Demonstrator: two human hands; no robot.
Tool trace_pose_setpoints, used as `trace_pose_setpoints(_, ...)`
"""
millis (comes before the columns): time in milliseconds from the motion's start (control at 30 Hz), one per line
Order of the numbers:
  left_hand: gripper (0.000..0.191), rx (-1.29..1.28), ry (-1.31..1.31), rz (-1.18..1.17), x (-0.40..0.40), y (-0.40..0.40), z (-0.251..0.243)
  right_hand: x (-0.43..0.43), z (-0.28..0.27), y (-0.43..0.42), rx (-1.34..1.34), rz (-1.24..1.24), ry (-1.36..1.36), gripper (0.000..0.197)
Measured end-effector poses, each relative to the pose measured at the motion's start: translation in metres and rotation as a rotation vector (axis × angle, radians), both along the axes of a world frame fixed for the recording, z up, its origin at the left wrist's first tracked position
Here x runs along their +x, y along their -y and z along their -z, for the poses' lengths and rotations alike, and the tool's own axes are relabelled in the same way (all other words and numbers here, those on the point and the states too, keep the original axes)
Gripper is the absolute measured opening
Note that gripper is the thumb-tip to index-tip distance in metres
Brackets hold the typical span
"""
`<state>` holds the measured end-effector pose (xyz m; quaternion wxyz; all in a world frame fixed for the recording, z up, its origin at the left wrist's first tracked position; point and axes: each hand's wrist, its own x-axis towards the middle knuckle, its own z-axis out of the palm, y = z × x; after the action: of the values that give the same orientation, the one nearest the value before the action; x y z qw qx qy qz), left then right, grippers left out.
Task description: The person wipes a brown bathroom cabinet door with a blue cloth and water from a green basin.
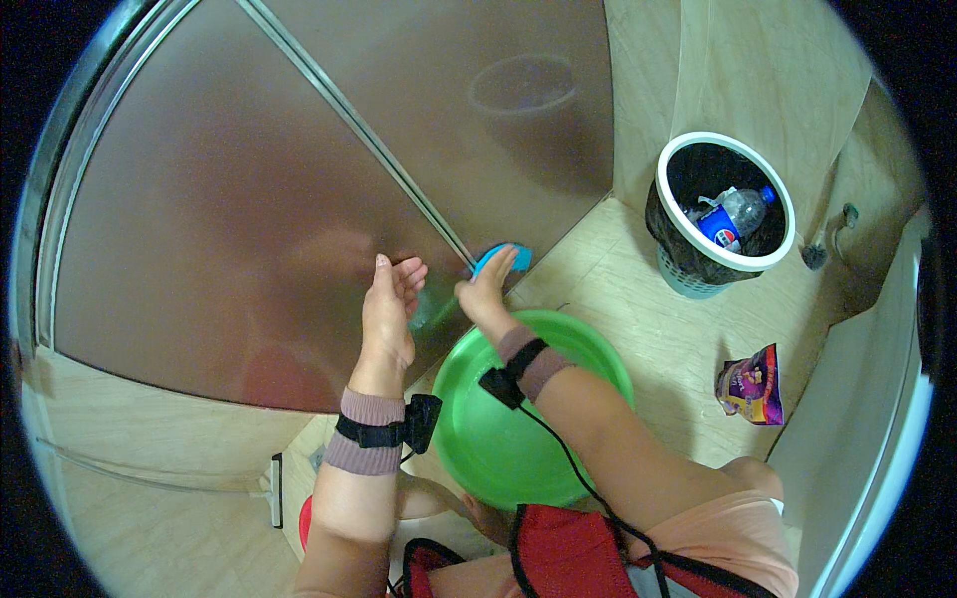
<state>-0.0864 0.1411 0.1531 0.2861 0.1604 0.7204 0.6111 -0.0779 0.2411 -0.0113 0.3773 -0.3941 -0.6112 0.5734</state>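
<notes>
My right hand (486, 295) presses a blue scrubbing tool (517, 258), perhaps a brush or sponge, against the lower end of a metal strip (359, 131) on the brownish shower panel (224, 209). The tool's underside is hidden. Beside that panel, my left hand (389, 306) is raised with the palm turned inward, holding nothing; whether it touches the panel cannot be told. Below both hands a large green plastic basin (478, 441) stands on the floor, partly covered by my right forearm. Both wrists wear bands with small black devices.
A white-rimmed waste bin (785, 247) lined with a black bag holds a plastic bottle (736, 217). A purple snack-like pouch (750, 385) stands on the floor at right. A toilet brush (815, 254) is behind it, and a floor squeegee (277, 491) lies at lower left.
</notes>
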Motion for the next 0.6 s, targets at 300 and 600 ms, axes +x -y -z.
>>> trace_pose_setpoints(300, 0.063, -0.025, -0.012, 0.012, -0.002, 0.008, 0.001, 0.013, -0.081, -0.025, 0.595, 0.05, -0.088, 0.105)
trace_pose_setpoints(600, 0.057, 0.014, 0.02, 0.003, -0.005, 0.004, 0.006, 0.007, -0.024, 0.027, 0.305, -0.104, -0.079, 0.108)
